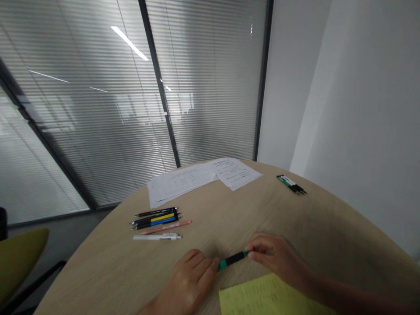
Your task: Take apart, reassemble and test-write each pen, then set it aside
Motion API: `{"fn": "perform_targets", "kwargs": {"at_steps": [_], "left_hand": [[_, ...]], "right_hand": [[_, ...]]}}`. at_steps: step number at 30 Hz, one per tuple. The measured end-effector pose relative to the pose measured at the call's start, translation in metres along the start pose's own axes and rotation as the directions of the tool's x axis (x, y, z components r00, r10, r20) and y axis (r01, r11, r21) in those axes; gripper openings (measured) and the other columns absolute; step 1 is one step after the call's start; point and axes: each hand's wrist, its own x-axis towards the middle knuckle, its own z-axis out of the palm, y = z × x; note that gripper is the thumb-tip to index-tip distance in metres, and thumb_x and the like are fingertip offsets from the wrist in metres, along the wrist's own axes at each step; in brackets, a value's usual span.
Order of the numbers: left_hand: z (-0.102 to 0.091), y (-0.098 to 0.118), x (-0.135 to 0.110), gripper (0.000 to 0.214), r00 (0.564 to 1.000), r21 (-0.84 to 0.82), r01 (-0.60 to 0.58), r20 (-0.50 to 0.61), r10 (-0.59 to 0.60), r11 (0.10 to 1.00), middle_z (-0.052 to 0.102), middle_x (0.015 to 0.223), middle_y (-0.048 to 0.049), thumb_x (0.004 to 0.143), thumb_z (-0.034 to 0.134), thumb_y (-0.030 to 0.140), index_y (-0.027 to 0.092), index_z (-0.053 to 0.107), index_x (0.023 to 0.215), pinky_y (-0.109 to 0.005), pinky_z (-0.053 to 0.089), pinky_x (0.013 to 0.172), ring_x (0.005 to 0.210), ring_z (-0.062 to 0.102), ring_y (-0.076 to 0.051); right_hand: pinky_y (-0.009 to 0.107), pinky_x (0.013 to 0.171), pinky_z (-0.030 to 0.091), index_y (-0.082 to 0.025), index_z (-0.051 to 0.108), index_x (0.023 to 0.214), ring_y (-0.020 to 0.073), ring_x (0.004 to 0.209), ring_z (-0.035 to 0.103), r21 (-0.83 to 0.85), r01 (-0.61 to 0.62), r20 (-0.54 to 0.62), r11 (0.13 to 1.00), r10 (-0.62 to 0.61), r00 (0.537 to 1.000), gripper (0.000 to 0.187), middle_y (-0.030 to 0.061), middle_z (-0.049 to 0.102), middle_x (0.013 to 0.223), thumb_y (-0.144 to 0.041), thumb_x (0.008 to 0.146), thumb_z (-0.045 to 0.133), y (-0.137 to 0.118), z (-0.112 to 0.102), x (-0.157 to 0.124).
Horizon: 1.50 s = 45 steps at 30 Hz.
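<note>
A short black pen with green bands [231,260] lies just above the round wooden table [98,262], held at both ends. My left hand [192,280] pinches its left, green end with curled fingers. My right hand [278,258] pinches the right end with its fingertips. A yellow sheet with writing [262,297] lies right below the pen, near the table's front edge.
Several pens [156,218] lie in a row to the left, with a pink pen [167,227] and a white pen [157,237] below them. White printed sheets [197,177] lie at the back. More pens [292,184] lie far right. An olive chair [19,258] stands at left.
</note>
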Motion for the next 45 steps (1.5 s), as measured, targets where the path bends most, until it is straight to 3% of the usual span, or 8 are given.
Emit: {"fn": "perform_targets", "kwargs": {"at_steps": [8,17,19,24,30,36,42,45], "left_hand": [[0.000,0.003,0.002,0.014,0.998,-0.028,0.052,-0.027,-0.052,0.998,0.059,0.054,-0.0006,0.083,0.039,0.011,0.012,0.053,0.082,-0.025,0.040,0.046,0.044,0.050,-0.012],[-0.002,0.002,0.003,0.018,1.000,-0.008,0.019,-0.008,-0.019,1.000,0.063,0.060,-0.0016,0.084,0.037,0.008,0.012,0.054,0.086,-0.026,0.044,0.053,0.049,0.055,-0.011],[-0.002,0.001,0.003,0.019,0.999,0.002,0.032,0.002,-0.032,0.999,0.063,0.060,-0.0014,0.085,0.035,0.009,0.012,0.054,0.086,-0.026,0.044,0.053,0.049,0.055,-0.011],[-0.003,-0.003,0.002,0.016,0.999,-0.002,0.052,0.016,-0.052,0.999,0.062,0.059,-0.0010,0.085,0.038,0.011,0.012,0.053,0.086,-0.026,0.044,0.052,0.049,0.055,-0.011],[-0.005,-0.002,0.004,0.017,0.999,-0.022,0.017,0.033,-0.017,1.000,0.063,0.061,-0.0016,0.086,0.036,0.012,0.013,0.053,0.087,-0.026,0.045,0.053,0.051,0.056,-0.011],[-0.005,-0.001,0.004,0.017,1.000,-0.046,-0.006,0.008,0.007,0.999,0.065,0.064,-0.0024,0.086,0.036,0.009,0.011,0.053,0.087,-0.026,0.044,0.054,0.051,0.056,-0.011],[-0.004,-0.002,0.002,0.019,1.000,-0.043,0.000,0.010,0.000,0.999,0.065,0.066,-0.0025,0.087,0.035,0.010,0.011,0.054,0.088,-0.027,0.044,0.056,0.053,0.056,-0.012],[-0.005,-0.002,0.003,0.018,1.000,-0.027,0.008,0.011,-0.008,1.000,0.065,0.064,-0.0018,0.086,0.037,0.011,0.012,0.054,0.088,-0.027,0.044,0.056,0.052,0.056,-0.012]], "right_hand": [[0.020,0.055,0.040,-0.018,0.061,0.068,0.0117,0.058,0.052,-0.012,-0.008,-0.007,1.000,0.007,1.000,0.018,0.0012,0.057,0.063,-0.032,0.073,0.053,0.001,0.001,-0.001],[0.021,0.049,0.033,-0.017,0.044,0.049,0.0100,0.051,0.044,-0.204,0.063,0.080,0.977,-0.047,0.996,0.041,-0.0018,0.045,0.051,-0.038,0.083,0.036,0.001,0.000,0.000],[0.022,0.053,0.036,-0.017,0.050,0.054,0.0113,0.055,0.048,-0.252,0.107,0.078,0.962,-0.090,0.993,0.039,0.0001,0.050,0.056,-0.035,0.084,0.033,0.002,-0.003,0.000],[0.027,0.072,0.042,-0.018,0.056,0.096,0.0159,0.080,0.055,-0.303,0.265,0.089,0.915,-0.249,0.964,0.022,0.0065,0.060,0.088,-0.029,0.079,0.047,0.002,-0.012,-0.002],[0.024,0.060,0.041,-0.018,0.057,0.075,0.0140,0.068,0.053,-0.391,0.395,0.127,0.831,-0.376,0.918,0.023,0.0045,0.060,0.072,-0.028,0.085,0.039,-0.001,-0.007,-0.005],[0.024,0.053,0.037,-0.017,0.056,0.062,0.0125,0.056,0.049,-0.488,0.364,0.166,0.793,-0.325,0.931,0.040,0.0032,0.056,0.059,-0.028,0.089,0.026,-0.008,-0.004,-0.008],[0.029,0.071,0.041,-0.016,0.055,0.095,0.0185,0.082,0.055,-0.457,0.388,0.132,0.801,-0.370,0.920,0.022,0.0080,0.062,0.088,-0.030,0.081,0.045,-0.008,-0.011,-0.008],[0.027,0.064,0.040,-0.018,0.056,0.081,0.0166,0.073,0.055,-0.490,0.416,0.125,0.766,-0.411,0.903,0.014,0.0053,0.061,0.076,-0.025,0.082,0.044,-0.010,-0.011,-0.008]]}}
